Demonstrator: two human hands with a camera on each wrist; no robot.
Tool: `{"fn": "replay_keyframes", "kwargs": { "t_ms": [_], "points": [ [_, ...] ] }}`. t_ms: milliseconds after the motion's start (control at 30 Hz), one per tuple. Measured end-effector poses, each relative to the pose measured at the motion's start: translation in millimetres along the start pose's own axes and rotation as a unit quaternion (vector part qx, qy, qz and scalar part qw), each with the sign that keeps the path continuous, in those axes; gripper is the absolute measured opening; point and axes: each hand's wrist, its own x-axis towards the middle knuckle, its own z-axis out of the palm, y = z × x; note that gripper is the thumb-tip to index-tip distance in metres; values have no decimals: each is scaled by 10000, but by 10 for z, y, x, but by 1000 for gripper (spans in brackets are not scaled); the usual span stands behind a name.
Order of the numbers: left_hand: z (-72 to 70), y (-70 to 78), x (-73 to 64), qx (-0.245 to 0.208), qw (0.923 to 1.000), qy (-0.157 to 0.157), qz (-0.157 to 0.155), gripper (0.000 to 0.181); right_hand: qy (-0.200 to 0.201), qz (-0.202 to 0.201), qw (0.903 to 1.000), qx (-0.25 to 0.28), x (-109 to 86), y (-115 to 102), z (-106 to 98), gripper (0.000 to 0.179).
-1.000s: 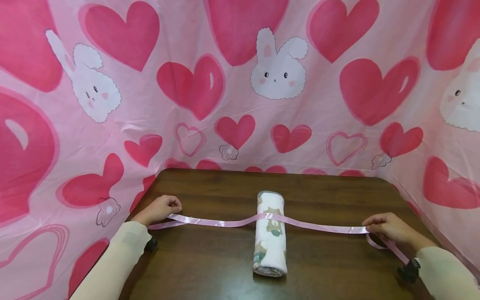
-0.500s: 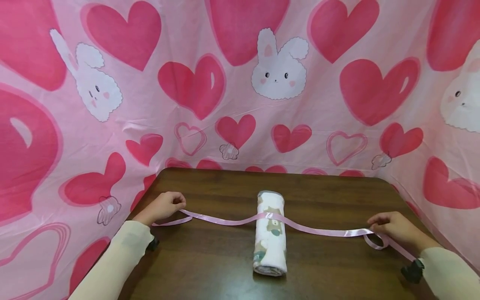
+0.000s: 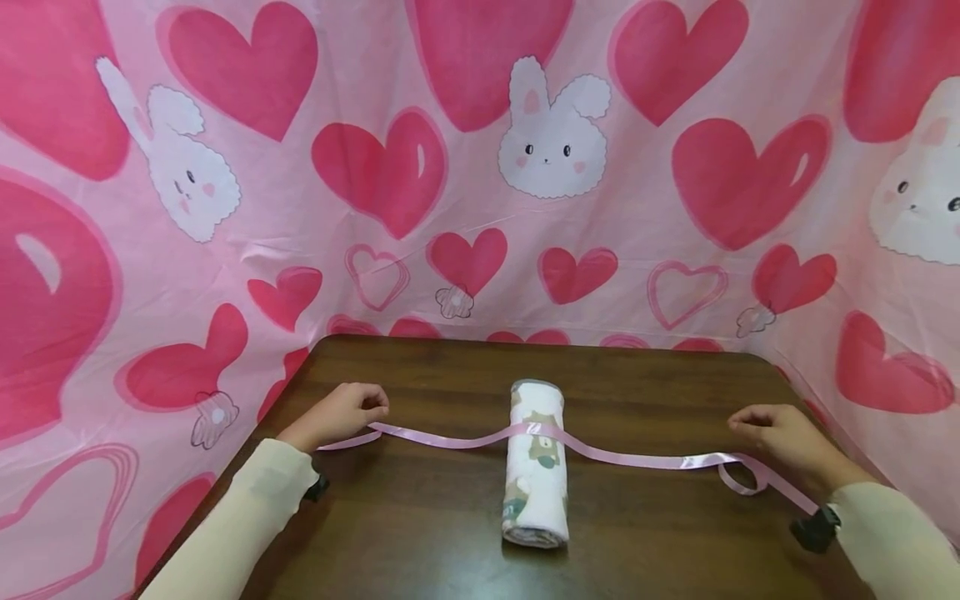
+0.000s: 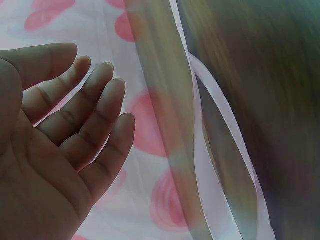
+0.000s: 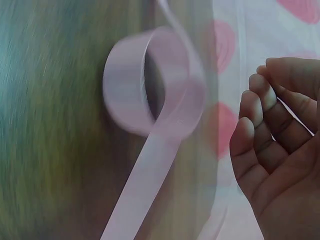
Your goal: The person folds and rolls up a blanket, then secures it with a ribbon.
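A rolled white towel (image 3: 534,504) with a brown and green print lies lengthwise in the middle of the table. Across its upper half runs a pink satin ribbon (image 3: 450,442), whose ends stretch to both sides. Near the ribbon's left part, my left hand (image 3: 341,414) hovers with loosely curved fingers; the left wrist view shows nothing in its palm, and the folded ribbon (image 4: 218,95) lies apart from it. On the other side my right hand (image 3: 787,442) hovers, fingers relaxed and holding nothing. Beside it the ribbon forms a loop (image 5: 120,85), clear of the fingertips.
The dark brown wooden table (image 3: 420,533) fills the lower middle. A pink cloth (image 3: 480,208) with hearts and rabbits hangs behind it and along both sides. Dark wrist devices (image 3: 816,529) sit at the sleeve cuffs.
Both hands have let go of the ribbon. My left hand has moved slightly right and my right hand has risen off its ribbon end, while the ribbon has slackened onto the table.
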Motion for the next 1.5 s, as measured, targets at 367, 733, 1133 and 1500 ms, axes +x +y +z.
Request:
{"fn": "replay_keyframes", "kwargs": {
  "t_ms": [367,733,1133,1500],
  "points": [
    [190,402,124,25,9971,-274,703,4,-119,-256,9968,745,85,-459,197,36],
    [486,790,309,-674,9904,-945,749,12,-863,-117,9829,1620,234,-811,573,39],
    [694,1057,358,-974,9869,-1160,553,15,-1170,-443,9765,1752,284,-976,892,44],
    [818,1256,424,-1064,9876,-1035,518,18,-1205,-476,9743,1841,309,-1242,1136,42]
  ]
}}
